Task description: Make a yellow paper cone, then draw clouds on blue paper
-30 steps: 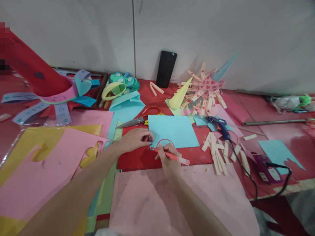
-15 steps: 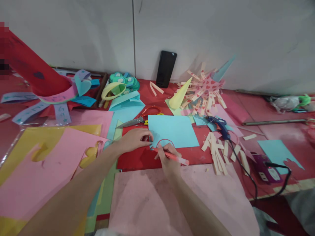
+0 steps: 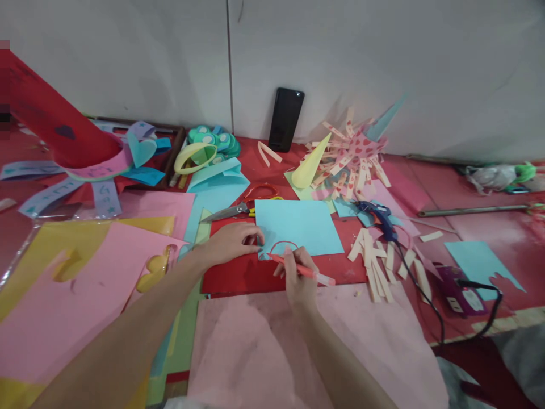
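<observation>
A light blue sheet of paper lies on red paper. Red curved lines show near its lower left corner. My left hand is at that sheet's left edge, fingers curled and thumb and fingertips on it. In my right hand is a red marker pen, slanting, its tip near the red arc at the lower edge. Behind the left hand lie scissors with red handles, partly under the sheet.
A yellow paper cone and a fringed pink paper hat stand behind. A phone leans on the wall. Right are paper strips and a corded glue gun. Left are a red cone hat and pink paper.
My right hand has moved slightly right with the marker pen, and its tip has left the sheet's lower left corner. My left hand stays put.
</observation>
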Tool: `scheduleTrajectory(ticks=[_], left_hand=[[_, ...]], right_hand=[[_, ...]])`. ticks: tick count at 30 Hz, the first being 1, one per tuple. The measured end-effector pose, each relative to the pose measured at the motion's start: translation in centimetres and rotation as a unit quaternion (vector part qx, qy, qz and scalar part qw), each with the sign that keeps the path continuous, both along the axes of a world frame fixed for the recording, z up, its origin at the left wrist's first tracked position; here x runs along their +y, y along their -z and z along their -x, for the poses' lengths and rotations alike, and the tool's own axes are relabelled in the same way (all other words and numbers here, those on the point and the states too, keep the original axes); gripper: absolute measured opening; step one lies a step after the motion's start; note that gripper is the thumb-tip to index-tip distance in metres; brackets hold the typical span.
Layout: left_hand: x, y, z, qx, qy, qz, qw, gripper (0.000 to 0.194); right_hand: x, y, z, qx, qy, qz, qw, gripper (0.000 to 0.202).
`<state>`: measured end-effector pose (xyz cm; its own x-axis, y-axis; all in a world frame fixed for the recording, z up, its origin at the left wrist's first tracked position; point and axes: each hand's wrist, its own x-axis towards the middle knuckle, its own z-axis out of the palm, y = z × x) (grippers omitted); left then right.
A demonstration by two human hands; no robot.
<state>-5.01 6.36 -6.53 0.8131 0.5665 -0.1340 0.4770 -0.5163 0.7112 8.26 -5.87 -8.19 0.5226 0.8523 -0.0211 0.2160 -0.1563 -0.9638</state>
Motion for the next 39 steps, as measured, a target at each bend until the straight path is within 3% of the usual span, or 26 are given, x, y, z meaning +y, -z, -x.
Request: scheduleTrajectory(ticks=[6,15,39], left_hand=[[0.01,0.19,0.04,-0.008,0.002,0.002,1.0,0.016],[-0.03,0.07,0.07,-0.002,0.001,0.0,1.0,0.014],[-0.02,0.21,0.07,-0.002,-0.002,-0.002,1.0,0.013]], right_hand=[[0.24,0.57,0.18,0.003,-0.018,-0.001,1.0,0.032],[0.14,0.06,0.39,-0.013,-0.024,0.027,0.999,0.033],[0.28,0.29,0.33,-0.032,-0.009,0.001,0.999,0.032]])
